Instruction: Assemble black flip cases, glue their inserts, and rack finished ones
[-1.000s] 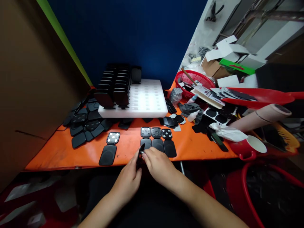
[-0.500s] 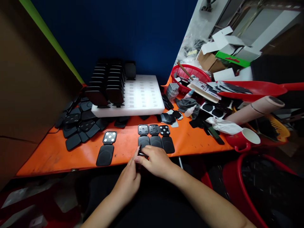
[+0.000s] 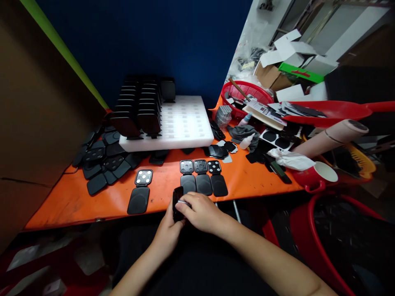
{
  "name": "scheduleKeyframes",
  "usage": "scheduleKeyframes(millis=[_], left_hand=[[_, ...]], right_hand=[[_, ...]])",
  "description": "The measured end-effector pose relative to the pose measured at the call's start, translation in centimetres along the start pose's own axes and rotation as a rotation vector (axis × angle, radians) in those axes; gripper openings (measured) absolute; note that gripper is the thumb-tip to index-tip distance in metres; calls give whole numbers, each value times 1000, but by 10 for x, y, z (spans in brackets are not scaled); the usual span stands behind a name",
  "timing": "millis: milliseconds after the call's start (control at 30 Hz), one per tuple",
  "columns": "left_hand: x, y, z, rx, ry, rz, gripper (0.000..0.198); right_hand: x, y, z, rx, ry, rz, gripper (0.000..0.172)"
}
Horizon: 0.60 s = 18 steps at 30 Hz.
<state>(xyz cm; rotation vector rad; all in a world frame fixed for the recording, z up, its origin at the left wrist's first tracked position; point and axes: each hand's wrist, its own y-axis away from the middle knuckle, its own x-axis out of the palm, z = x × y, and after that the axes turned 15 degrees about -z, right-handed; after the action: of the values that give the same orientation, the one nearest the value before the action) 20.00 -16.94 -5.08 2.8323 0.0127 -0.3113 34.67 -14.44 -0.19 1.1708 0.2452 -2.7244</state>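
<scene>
At the table's front edge my left hand (image 3: 168, 232) is closed around a thin black square-cornered plate (image 3: 177, 193), tilted up on edge. My right hand (image 3: 202, 211) is pinched on a slim, ridged silvery rod (image 3: 184, 202) whose kind I cannot make out. Its fingers are against the plate's face. Just beyond the hands lie three unfolded black hinged pads (image 3: 203, 185) in a row, with light round discs on their upper squares. Another unfolded pad (image 3: 138, 200), with bright discs, lies to the left.
A white foam tray (image 3: 185, 123) holds rows of upright black pads (image 3: 149, 119). Loose black pads (image 3: 105, 168) are heaped on the orange table (image 3: 166, 176) at left. Right are a red basket (image 3: 265, 94), a small bottle (image 3: 247, 141), a grey cloth (image 3: 242, 132) and a red mug (image 3: 311, 179).
The plate in my left hand has turned, so more of its dark face shows. My right fingers have shifted slightly, and the ridged rod now lies across the plate.
</scene>
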Motion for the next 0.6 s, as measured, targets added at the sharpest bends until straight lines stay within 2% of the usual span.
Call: scheduleKeyframes(millis=[100, 167, 267, 400, 500, 600], left_hand=[[1, 1, -7, -214, 216, 73, 61], [1, 3, -9, -244, 247, 100, 61], [0, 4, -6, -94, 162, 59, 59], [-1, 3, 3, 129, -53, 30, 61], [-1, 3, 7, 221, -207, 32, 64], [-1, 5, 7, 270, -257, 44, 60]], right_hand=[[-7, 2, -2, 25, -126, -4, 29], [-11, 2, -1, 60, -88, -18, 23], [-14, 2, 3, 67, 72, -39, 22], [-14, 2, 8, -28, 246, -48, 27], [-13, 2, 10, -57, 335, -35, 30], [-15, 1, 10, -71, 303, 40, 31]])
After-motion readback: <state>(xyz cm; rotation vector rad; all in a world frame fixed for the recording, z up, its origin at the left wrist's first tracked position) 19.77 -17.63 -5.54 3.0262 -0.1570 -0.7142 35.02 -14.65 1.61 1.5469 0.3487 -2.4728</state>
